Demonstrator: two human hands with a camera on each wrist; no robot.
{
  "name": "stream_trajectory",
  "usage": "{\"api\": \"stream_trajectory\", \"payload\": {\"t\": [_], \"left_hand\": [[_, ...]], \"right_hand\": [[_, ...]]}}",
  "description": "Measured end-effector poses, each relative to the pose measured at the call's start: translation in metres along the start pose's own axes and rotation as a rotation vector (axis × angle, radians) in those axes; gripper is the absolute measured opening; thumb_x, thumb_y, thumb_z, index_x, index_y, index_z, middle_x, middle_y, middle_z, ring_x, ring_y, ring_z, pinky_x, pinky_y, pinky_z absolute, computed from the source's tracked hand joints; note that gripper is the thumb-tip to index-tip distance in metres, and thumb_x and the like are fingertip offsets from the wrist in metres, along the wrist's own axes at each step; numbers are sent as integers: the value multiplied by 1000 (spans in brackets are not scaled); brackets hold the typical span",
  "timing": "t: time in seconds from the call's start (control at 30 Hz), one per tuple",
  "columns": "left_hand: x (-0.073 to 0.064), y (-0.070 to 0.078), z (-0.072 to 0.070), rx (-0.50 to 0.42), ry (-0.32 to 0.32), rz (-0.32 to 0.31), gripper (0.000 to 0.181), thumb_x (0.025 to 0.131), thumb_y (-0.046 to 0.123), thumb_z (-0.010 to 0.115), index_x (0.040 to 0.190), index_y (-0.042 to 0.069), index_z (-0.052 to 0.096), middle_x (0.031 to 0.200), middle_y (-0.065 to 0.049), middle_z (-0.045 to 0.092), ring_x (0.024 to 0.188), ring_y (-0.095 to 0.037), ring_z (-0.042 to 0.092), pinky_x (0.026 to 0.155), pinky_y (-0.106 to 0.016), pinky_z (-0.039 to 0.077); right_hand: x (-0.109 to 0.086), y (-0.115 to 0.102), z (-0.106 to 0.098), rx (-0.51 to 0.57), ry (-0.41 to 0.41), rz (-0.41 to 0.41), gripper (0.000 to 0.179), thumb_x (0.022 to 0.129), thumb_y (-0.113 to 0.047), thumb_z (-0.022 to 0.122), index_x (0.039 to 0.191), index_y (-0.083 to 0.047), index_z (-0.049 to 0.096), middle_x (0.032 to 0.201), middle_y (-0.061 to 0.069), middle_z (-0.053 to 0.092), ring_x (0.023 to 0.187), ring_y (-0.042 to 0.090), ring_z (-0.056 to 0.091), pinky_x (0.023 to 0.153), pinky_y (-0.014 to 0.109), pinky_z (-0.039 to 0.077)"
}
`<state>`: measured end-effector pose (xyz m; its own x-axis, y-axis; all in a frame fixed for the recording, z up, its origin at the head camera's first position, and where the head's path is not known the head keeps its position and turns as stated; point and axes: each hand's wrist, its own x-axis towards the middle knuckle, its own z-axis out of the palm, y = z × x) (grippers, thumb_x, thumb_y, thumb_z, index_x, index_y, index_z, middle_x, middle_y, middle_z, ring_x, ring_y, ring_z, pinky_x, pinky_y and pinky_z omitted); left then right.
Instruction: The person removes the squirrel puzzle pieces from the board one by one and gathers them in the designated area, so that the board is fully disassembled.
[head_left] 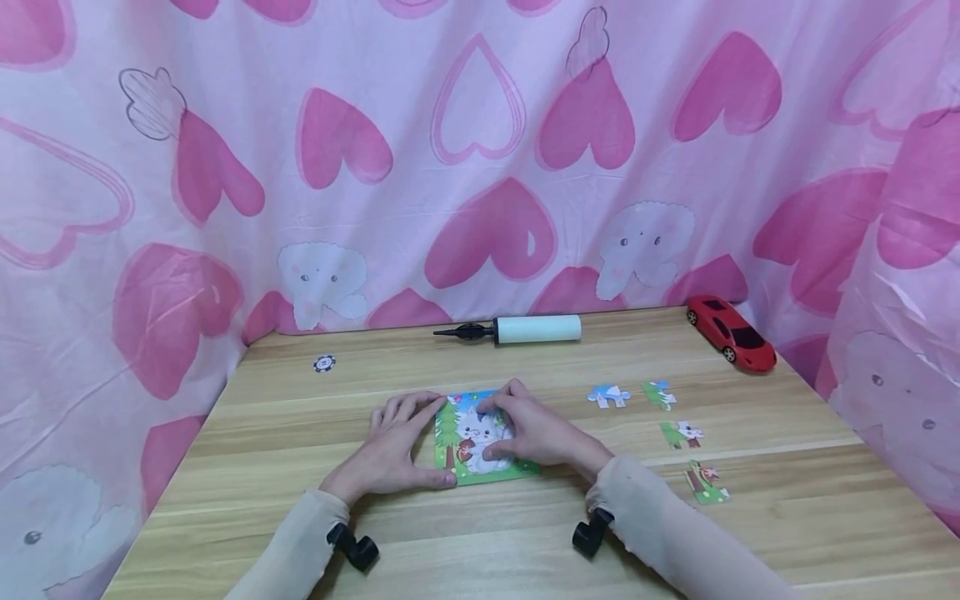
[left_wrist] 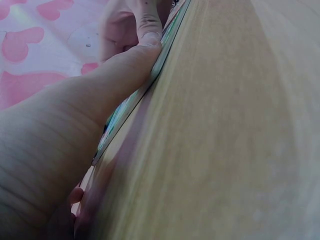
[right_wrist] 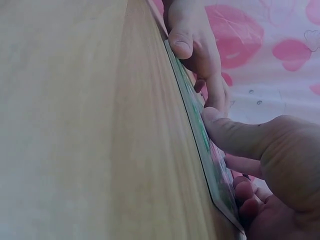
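A square jigsaw puzzle [head_left: 467, 477] with a white cartoon animal on green and blue lies flat on the wooden table. Along its left edge lies my left hand [head_left: 393, 446], thumb at the near left corner and index finger by the far left corner. My right hand [head_left: 542, 429] rests over the puzzle's right half, thumb and index finger spread apart and touching the picture. In the right wrist view, the right thumb [right_wrist: 235, 132] lies on the puzzle's surface and other fingers bend beside its edge. The right hand hides part of the picture; no separate piece shows in its fingers.
Several loose jigsaw pieces [head_left: 681, 434] lie to the right. Toward the back are a pale hand pump [head_left: 536, 329] with a black nozzle, a red toy car [head_left: 731, 333] and a round black-and-white chip [head_left: 324, 363]. A pink heart-patterned curtain [head_left: 480, 217] surrounds the table.
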<state>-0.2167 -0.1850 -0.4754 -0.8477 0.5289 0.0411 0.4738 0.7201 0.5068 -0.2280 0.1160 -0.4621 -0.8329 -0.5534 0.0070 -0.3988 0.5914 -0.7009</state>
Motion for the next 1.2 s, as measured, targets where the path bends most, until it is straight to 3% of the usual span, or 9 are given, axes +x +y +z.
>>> {"api": "stream_trajectory", "payload": {"t": [0.17, 0.3, 0.47, 0.73, 0.93, 1.2], "left_hand": [[-1, 2, -2, 0, 4, 6, 127, 77, 84, 84, 175, 17, 39, 176, 0, 34, 159, -33, 27, 118, -60, 26], [-1, 3, -2, -1, 3, 4, 127, 77, 83, 85, 174, 16, 39, 176, 0, 34, 159, -33, 27, 119, -60, 26], [-1, 2, -3, -7, -5, -9, 126, 77, 83, 85, 175, 18, 39, 176, 1, 34, 160, -33, 25, 119, -60, 26], [1, 1, -2, -10, -16, -27, 126, 76, 84, 85, 175, 21, 38, 177, 2, 33, 160, -32, 24, 119, -60, 25], [1, 2, -1, -4, -17, -22, 126, 77, 84, 84, 175, 21, 38, 177, 2, 32, 160, -33, 24, 119, -61, 25], [0, 2, -2, -8, -13, -16, 127, 76, 84, 85, 175, 20, 37, 177, 1, 32, 160, -33, 24, 120, -61, 25]], "right_hand": [[2, -2, 2, 9, 18, -1, 61, 92, -26, 94, 146, -16, 66, 132, 3, 53, 117, 17, 57, 114, 46, 50], [2, -2, 2, 13, 25, -22, 64, 90, -25, 96, 145, -16, 64, 132, 1, 58, 120, 18, 59, 116, 48, 49], [2, -2, 1, 21, 23, -34, 63, 90, -22, 95, 145, -16, 64, 130, -1, 61, 118, 16, 59, 111, 46, 51], [0, 3, -5, 78, 1, -19, 54, 98, -12, 87, 148, -18, 66, 119, -3, 59, 102, 16, 57, 90, 33, 53], [0, 3, -7, 53, -1, -36, 61, 97, -13, 89, 153, -13, 64, 116, -4, 61, 102, 13, 58, 90, 31, 55], [0, 2, -10, 44, 29, -24, 59, 93, -18, 93, 147, -15, 69, 117, -5, 62, 104, 12, 60, 92, 31, 56]]}}
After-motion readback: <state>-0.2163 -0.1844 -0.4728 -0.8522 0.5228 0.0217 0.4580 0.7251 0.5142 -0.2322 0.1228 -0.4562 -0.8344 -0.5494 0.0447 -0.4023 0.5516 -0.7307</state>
